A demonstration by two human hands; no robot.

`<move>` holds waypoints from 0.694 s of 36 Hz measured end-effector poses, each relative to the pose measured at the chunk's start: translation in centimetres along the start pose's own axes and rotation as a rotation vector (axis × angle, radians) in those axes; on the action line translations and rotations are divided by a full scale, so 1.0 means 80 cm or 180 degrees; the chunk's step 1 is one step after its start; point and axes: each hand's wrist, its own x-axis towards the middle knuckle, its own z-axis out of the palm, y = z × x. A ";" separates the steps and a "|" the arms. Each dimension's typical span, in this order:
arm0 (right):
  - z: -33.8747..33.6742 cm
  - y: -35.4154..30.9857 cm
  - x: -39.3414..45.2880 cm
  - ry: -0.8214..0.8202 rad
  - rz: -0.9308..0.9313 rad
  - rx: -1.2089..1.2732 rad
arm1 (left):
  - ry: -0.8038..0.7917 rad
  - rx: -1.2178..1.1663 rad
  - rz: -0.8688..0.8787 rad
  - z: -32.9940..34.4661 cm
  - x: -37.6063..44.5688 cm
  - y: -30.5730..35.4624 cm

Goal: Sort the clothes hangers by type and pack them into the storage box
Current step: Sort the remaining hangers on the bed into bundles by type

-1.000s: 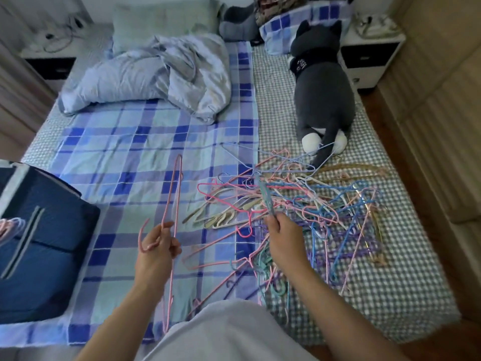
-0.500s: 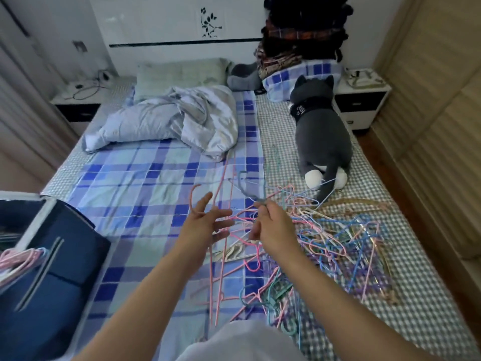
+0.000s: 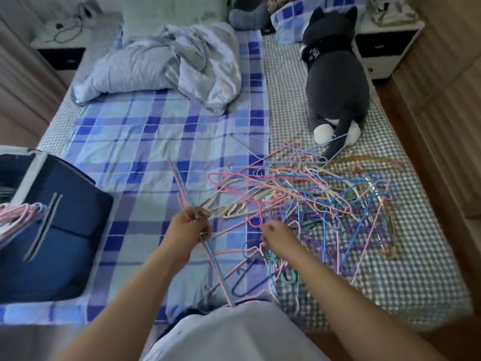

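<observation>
Fingers of my left hand (image 3: 188, 227) are curled tight round a couple of thin hangers (image 3: 205, 246) — one pink, one teal as far as I can see — held edge-on so they run as a slanted line from above the fist down toward my lap. My right hand (image 3: 277, 237) is down at the near edge of the hanger pile (image 3: 312, 194), fingers bent in among the wires; I cannot tell whether they actually pinch one or only touch. The pile is a loose tangle of pink, blue, purple, teal and cream hangers spread across the seam where the blue plaid sheet (image 3: 145, 142) meets the grey checked cover (image 3: 406, 269). The dark blue storage box (image 3: 52, 246) sits at the left edge of the bed, well apart from the pile, with a bunch of pink hangers (image 3: 18, 214) lying at its near left side. A grey plush cat (image 3: 335, 82) lies beyond the pile — its tail reaching the farthest hangers
</observation>
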 end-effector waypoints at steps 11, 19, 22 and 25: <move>0.095 0.162 -0.022 -0.0424 0.0911 -0.0030 | 0.0659 -0.0200 -0.0412 -0.066 -0.055 -0.103; 0.106 0.126 -0.031 0.0380 0.0733 0.0064 | 0.0718 -0.0597 -0.0445 -0.104 -0.106 -0.126; 0.089 0.101 -0.045 0.0745 0.0446 0.0165 | 0.0728 -0.0658 -0.0412 -0.123 -0.117 -0.132; 0.069 0.051 -0.060 0.1039 0.0132 0.0552 | 0.0681 -0.0780 -0.0355 -0.146 -0.129 -0.137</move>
